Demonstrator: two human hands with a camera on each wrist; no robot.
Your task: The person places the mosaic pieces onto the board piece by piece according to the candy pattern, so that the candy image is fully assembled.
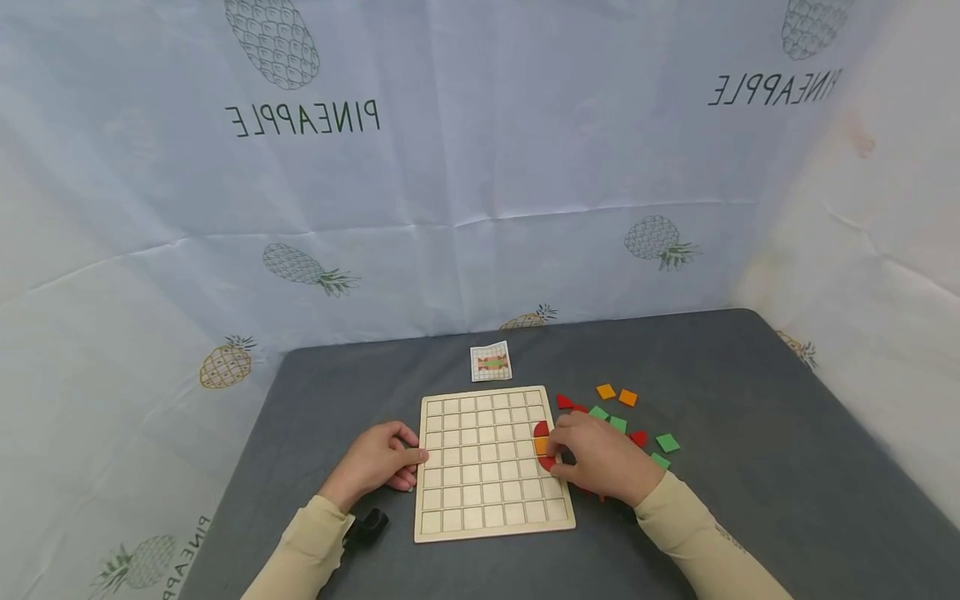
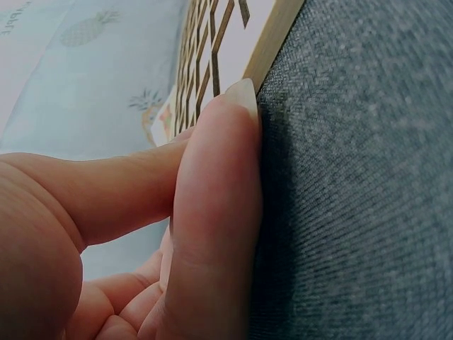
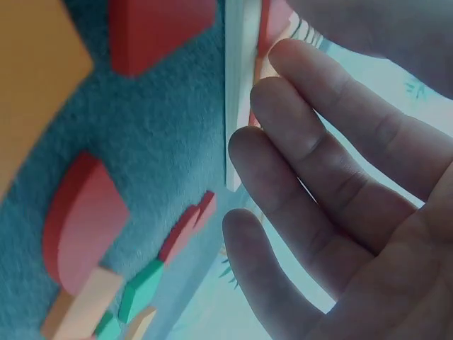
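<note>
My left hand (image 1: 378,457) holds the left edge of a wooden grid board (image 1: 480,467), with its thumb at the rim; in the left wrist view, a fingertip (image 2: 241,103) rests against the board's side. At the board's right edge, my right hand (image 1: 600,457) pinches a red curved piece (image 1: 546,462) between thumb and index finger, low over a cell. Above that piece, an orange square tile (image 1: 541,446) and another red curved piece (image 1: 542,428) sit in the same column. The hand partly covers these cells.
Right of the board lie several loose pieces: green tiles (image 1: 667,442), orange tiles (image 1: 606,391) and red pieces (image 1: 638,438), some partly under my right hand. A pattern card (image 1: 491,362) lies behind the board. A black object (image 1: 367,528) is beside my left wrist.
</note>
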